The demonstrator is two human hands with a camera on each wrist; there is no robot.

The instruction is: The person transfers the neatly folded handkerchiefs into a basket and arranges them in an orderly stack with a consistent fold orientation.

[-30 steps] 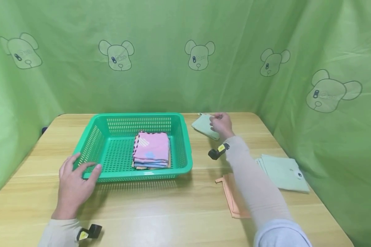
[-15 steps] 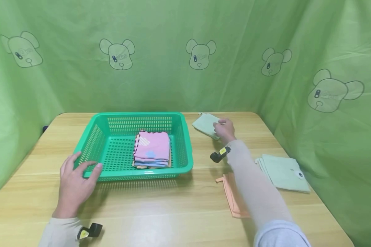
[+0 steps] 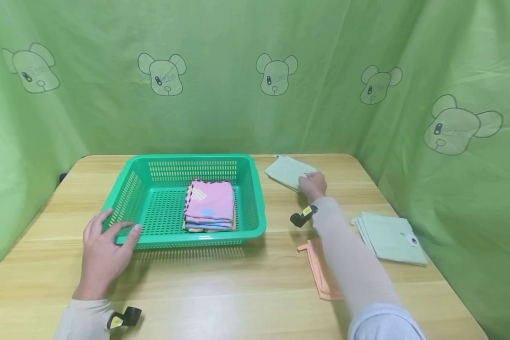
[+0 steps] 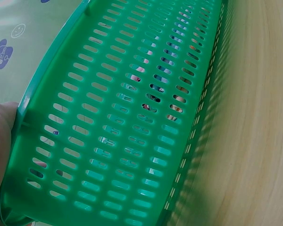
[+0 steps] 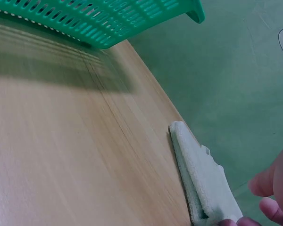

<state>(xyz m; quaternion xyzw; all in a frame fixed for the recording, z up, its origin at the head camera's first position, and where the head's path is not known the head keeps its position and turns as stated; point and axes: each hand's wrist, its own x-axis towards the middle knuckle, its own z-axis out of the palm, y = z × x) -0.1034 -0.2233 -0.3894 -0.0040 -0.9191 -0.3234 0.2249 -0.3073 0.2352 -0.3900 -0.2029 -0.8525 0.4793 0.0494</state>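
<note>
In the head view my left hand rests at the near left corner of a green plastic basket, its fingers relaxed and spread at the rim. Inside the basket lies a stack of folded small towels, pink on top. My right hand is at the near right corner of a folded pale green towel toward the table's back edge. The right wrist view shows fingertips at the towel's edge and the thumb apart from the cloth.
An orange folded towel lies partly under my right forearm. Another pale green folded towel, with an eye-like patch, lies by the table's right edge. Green curtain with bear-head prints hangs behind and beside the wooden table.
My right hand has moved right and toward me over the pale green towel, uncovering more of its right side. The left hand stays at the basket's corner.
</note>
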